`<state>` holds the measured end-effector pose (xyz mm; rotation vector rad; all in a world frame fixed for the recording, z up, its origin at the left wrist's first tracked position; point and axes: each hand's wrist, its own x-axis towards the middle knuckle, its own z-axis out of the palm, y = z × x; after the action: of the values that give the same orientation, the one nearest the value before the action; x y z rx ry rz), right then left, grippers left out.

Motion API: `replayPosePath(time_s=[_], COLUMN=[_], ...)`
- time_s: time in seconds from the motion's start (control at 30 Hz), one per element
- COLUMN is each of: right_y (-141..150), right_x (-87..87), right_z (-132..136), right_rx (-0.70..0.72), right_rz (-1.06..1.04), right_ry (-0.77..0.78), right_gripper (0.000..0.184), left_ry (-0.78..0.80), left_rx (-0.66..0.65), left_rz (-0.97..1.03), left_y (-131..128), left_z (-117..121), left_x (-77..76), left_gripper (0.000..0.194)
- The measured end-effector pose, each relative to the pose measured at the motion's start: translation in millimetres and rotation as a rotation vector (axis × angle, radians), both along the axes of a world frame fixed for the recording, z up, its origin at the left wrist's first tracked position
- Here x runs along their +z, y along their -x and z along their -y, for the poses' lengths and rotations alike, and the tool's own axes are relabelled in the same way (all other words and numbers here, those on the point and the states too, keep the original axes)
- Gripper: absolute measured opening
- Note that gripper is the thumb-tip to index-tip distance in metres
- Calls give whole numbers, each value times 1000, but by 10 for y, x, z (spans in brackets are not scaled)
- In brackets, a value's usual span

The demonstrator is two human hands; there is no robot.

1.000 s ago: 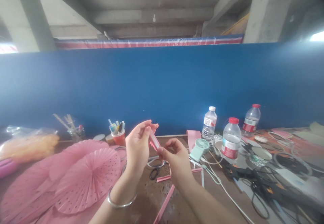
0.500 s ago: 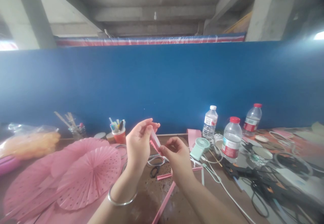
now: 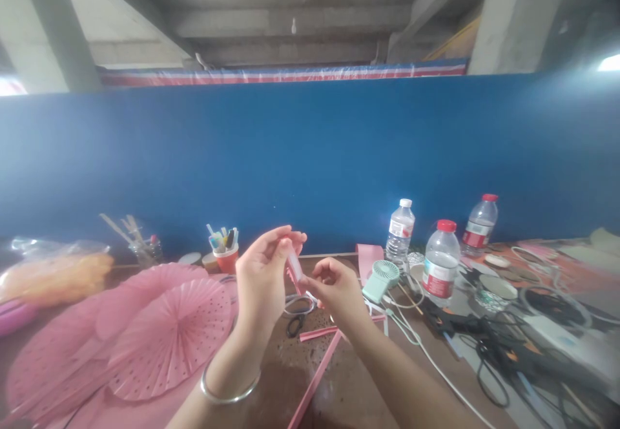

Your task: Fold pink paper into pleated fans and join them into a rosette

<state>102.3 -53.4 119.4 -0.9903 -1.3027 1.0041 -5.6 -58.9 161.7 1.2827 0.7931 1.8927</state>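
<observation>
My left hand is raised above the table, its thumb and fingers closed on a folded pink paper strip with a pale face and a notched edge. Close by on the right, my right hand pinches at the strip's lower end with thumb and forefinger. Beneath the hands lie scissors with black handles, partly covered, and a short pink strip. A long pink strip runs toward the table's front edge. Dark specks are scattered around them.
Pleated pink paper fans with punched holes lie at left. Behind them stands a red-and-white cup of pens. On the right are a mint handheld fan, a red-capped water bottle, further bottles, and tangled cables. A blue partition stands behind.
My right hand's fingertips have shifted slightly left and up along the strip, which now stands a little steeper. My left hand keeps its hold. The whole view has shifted slightly.
</observation>
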Motion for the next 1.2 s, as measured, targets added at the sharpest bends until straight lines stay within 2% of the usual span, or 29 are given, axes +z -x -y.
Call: replayPosePath(time_s=[0.1,0.2,0.27,0.43,0.63,0.8,0.97,1.1,1.2], right_y=[-56,-87,-94,-81,-69,-93,-108,-79,-61], right_x=[21,49,65,52,18,34,30,38,32], right_z=[-8,20,45,58,23,47,61,66,45], right_rx=[58,289,374,301,226,264,260,254,264], right_rz=[76,103,147,256,177,205,158,162,146], right_ry=[-118,-159,-165,-203,-213,-210,-278,-206,-173], right_gripper=[23,22,20,19,22,20,37,41,41], left_ry=[61,147,190,210,238,251,221,224,215], left_rx=[-114,-171,-184,-204,-341,-257,-214,-199,-234], left_rz=[146,226,246,230,87,-71,-154,-208,-221], left_y=[57,74,72,69,94,121,77,38,58], left_z=[-83,-142,-164,-167,-113,-109,-77,-26,1], left_x=[10,-5,-24,-43,0,-20,-44,-43,-32], left_gripper=[22,21,21,23,35,30,26,26,26])
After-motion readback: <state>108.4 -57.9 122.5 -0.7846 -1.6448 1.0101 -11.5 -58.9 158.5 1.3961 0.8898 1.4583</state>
